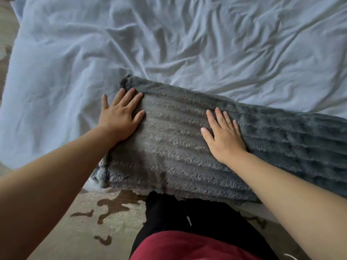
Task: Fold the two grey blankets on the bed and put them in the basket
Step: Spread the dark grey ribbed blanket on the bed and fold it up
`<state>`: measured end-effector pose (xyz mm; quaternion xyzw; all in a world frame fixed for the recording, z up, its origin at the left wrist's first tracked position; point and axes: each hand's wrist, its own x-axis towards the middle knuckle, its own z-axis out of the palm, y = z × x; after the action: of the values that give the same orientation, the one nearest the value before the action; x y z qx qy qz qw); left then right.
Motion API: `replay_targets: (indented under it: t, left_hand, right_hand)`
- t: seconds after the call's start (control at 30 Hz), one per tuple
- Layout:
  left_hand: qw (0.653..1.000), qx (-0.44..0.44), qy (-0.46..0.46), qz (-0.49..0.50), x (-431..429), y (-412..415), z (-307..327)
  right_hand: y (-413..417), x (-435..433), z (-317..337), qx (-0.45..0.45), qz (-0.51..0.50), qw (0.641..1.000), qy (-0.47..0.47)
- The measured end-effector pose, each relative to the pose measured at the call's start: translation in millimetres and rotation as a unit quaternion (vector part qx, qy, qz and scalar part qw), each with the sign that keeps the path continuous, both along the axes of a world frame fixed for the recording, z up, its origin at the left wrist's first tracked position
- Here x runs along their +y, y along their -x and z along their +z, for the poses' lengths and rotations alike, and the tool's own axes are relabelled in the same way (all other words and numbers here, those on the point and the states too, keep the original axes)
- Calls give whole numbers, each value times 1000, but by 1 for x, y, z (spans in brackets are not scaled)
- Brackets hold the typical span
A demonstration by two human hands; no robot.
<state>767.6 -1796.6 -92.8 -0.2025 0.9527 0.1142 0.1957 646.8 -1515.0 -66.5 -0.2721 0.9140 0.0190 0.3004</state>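
Left grip [120, 117], right grip [223, 136] flat atop blanket [169, 162].

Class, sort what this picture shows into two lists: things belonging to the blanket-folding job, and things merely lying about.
In the job: grey ribbed plush blanket, left hand and right hand flat on it, wrinkled white bed sheet beneath.
Merely there: beige rug with brown blotches.

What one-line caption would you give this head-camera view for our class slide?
The left hand and right hand press flat on a grey ribbed blanket lying on a rumpled pale sheet.
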Motion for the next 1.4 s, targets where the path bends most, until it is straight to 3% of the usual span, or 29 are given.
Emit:
replay_targets:
  t: [0.13, 0.23, 0.37, 0.5, 0.73, 0.9, 1.07, 1.23, 1.4]
  left_hand:
    - [997, -36, 54, 43, 36, 28, 26]
    - [996, -39, 33, 70, 88, 47, 48]
    - [999, 7, -24, 31, 181, 63, 68]
    - [998, 3, -60, 12, 268, 86, 65]
    - [998, -9, -31, 56, 377, 142, 42]
    - [990, -1, 3, 144, 391, 157, 18]
    - [984, 52, 31, 168, 394, 165, -19]
    - [968, 139, 48, 203, 395, 175, -72]
    - [948, 248, 56, 190, 393, 183, -128]
  right_hand:
    - [3, 6, 6, -12, -6, 1000, 15]
    - [9, 22, 14, -25, -18, 999, 24]
    - [29, 59, 22, -14, -11, 1000, 20]
    - [62, 115, 24, -14, 21, 1000, 12]
    - [134, 248, 13, 23, 50, 998, 33]
    - [180, 328, 1, 52, 34, 998, -14]
    - [200, 330, -37, 77, 35, 996, 11]
    - [202, 319, -99, 154, 7, 975, 161]
    - [214, 328, -164, 223, 69, 940, 249]
